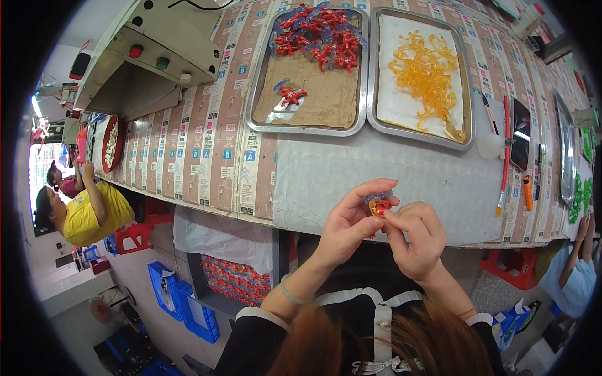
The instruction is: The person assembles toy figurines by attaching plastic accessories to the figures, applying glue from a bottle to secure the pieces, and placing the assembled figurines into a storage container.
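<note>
Above the table's near edge my left hand (pixel 348 222) is closed around a small red toy figure (pixel 380 207) with a translucent blue part on top. A yellow, curved piece shows on the figure's near side. My right hand (pixel 417 238) pinches at the same figure from the right, thumb and forefinger pressed against it. Fingers hide much of the toy. Beyond my hands, a metal tray (pixel 307 130) holds a heap of red and blue figures (pixel 320 37), with one apart lower down. Beside it a second tray (pixel 414 139) bears translucent yellow pieces (pixel 429 75).
A grey sheet (pixel 351 169) covers the table before me. To the right lie a red-handled brush (pixel 504 156), a phone (pixel 520 135) and an orange cutter (pixel 528 193). A metal machine (pixel 150 56) stands at left. Below the table is a crate of red figures (pixel 235 282). People sit on both sides.
</note>
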`<action>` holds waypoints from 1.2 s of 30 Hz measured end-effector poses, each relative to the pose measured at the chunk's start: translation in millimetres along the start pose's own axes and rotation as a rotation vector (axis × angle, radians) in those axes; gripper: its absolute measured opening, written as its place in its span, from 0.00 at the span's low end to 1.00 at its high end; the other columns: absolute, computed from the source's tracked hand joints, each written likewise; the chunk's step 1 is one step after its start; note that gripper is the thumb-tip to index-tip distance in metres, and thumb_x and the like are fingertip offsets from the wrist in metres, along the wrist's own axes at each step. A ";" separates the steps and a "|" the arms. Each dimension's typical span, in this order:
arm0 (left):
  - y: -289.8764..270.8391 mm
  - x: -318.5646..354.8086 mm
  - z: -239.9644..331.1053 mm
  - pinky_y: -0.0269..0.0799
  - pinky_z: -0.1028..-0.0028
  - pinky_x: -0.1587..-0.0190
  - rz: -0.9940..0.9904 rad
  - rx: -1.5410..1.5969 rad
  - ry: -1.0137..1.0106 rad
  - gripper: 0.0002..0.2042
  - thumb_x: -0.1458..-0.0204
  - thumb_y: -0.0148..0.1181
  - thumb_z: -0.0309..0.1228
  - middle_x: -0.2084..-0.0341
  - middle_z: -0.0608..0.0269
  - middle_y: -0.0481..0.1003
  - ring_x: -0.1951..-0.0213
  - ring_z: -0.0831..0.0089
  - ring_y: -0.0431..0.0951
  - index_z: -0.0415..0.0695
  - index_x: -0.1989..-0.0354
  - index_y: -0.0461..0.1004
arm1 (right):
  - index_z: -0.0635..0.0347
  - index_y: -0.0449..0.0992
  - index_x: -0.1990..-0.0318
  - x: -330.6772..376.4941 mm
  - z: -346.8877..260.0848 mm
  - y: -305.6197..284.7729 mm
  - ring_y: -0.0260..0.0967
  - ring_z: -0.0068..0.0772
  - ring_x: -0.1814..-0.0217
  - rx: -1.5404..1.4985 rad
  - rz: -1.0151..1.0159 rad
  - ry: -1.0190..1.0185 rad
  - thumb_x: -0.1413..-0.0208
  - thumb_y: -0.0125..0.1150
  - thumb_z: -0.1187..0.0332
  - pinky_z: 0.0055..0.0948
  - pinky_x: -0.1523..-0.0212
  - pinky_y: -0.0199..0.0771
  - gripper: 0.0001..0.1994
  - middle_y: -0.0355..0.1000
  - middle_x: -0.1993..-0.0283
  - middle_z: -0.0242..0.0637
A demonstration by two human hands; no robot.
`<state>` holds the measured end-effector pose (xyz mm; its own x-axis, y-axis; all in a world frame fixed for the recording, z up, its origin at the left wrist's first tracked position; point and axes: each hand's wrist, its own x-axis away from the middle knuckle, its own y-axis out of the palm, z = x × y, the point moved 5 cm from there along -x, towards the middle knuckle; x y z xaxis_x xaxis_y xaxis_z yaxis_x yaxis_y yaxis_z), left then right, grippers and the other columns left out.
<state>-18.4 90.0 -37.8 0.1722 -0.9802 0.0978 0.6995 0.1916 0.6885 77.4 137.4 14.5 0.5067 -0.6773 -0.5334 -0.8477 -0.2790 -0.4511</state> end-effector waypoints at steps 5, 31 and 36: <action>-1.8 3.7 2.9 0.62 0.76 0.54 -0.037 0.032 0.027 0.19 0.52 0.50 0.26 0.50 0.56 0.59 0.53 0.72 0.64 0.37 0.51 0.57 | 0.63 0.71 0.75 -2.5 -4.5 3.1 0.63 0.30 0.81 -0.016 -0.031 -0.048 0.67 0.61 0.82 0.24 0.83 0.62 0.09 0.64 0.79 0.36; -15.5 13.5 -4.3 0.58 0.87 0.73 0.082 0.000 0.046 0.14 0.49 0.48 0.35 0.71 0.71 0.69 0.74 0.87 0.63 0.44 0.55 0.64 | 0.63 0.68 0.72 12.8 6.9 17.4 0.58 0.28 0.74 -0.079 -0.227 0.192 0.61 0.53 0.82 0.21 0.73 0.57 0.07 0.61 0.75 0.36; -34.2 4.5 -9.3 0.60 0.86 0.72 0.143 0.084 0.058 0.14 0.49 0.48 0.37 0.68 0.71 0.69 0.66 0.86 0.67 0.46 0.56 0.65 | 0.63 0.66 0.67 6.4 68.7 -9.3 0.58 0.19 0.70 -0.374 0.125 0.394 0.52 0.49 0.77 0.19 0.69 0.61 0.04 0.62 0.69 0.32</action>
<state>-35.1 79.5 -67.7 0.3075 -0.9381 0.1594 0.6047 0.3221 0.7284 99.3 182.4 -33.9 0.3626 -0.9040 -0.2263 -0.9319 -0.3541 -0.0786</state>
